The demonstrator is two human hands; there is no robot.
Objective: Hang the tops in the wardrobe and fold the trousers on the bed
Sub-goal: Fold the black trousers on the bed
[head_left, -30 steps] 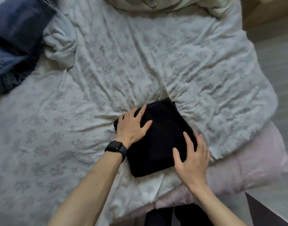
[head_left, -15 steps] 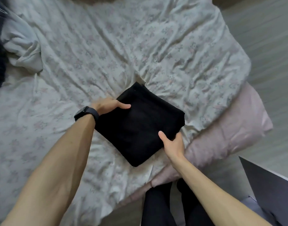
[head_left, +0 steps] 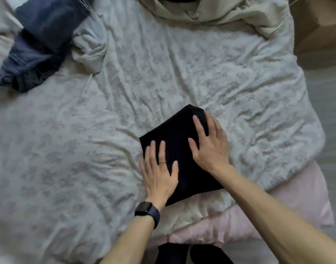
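Left hand [head_left: 159, 174] and right hand [head_left: 210, 147] lie flat, fingers straight, on our folded black trousers [head_left: 176, 134].
On the bed [head_left: 125, 92] the bundle sits by the near edge. Half a second ago we gripped its sides; now we only smooth it, so this fold looks finished. Blue jeans [head_left: 39, 40] lie crumpled far left.

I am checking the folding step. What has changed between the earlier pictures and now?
Half a second ago both grips held the edges of the folded black trousers; now the left grip and the right grip have let go and lie flat on top. The trousers stay folded on the bed; the jeans stay at its far left.
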